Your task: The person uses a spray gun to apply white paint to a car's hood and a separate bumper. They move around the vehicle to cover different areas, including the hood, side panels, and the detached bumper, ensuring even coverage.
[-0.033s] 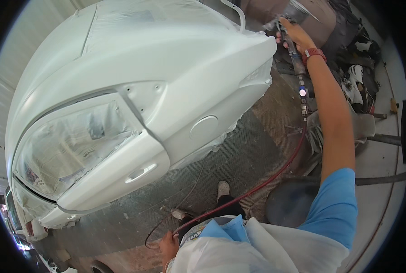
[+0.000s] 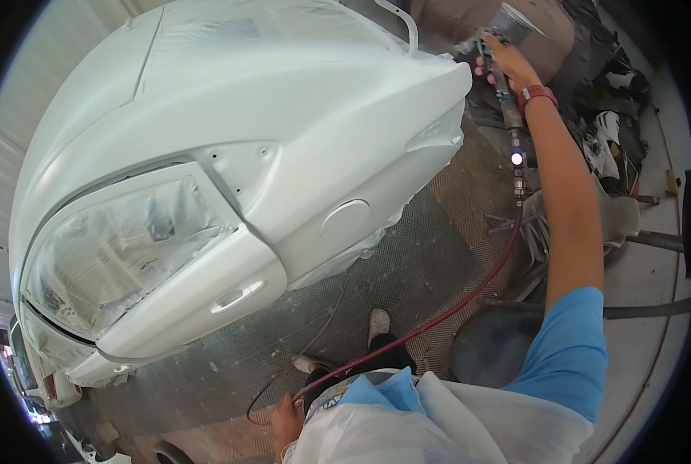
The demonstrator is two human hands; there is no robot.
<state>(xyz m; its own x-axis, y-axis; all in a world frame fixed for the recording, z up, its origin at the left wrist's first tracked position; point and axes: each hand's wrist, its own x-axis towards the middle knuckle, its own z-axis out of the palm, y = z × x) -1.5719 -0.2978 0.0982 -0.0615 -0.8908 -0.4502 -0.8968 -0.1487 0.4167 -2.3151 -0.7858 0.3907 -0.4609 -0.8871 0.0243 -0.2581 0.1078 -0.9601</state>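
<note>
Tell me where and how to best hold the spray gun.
Best by its handle, probably from the right, as the right grip does: the handle is long and narrow, the nozzle points left, and the hose leads off its near end.

we can make out one patch of lettering (image 2: 332,399), a few dark letters on the front of the shirt (image 2: 477,398), just below the red hose (image 2: 431,323) as we look down. folds cut it short, so we cannot read it whole.
</note>
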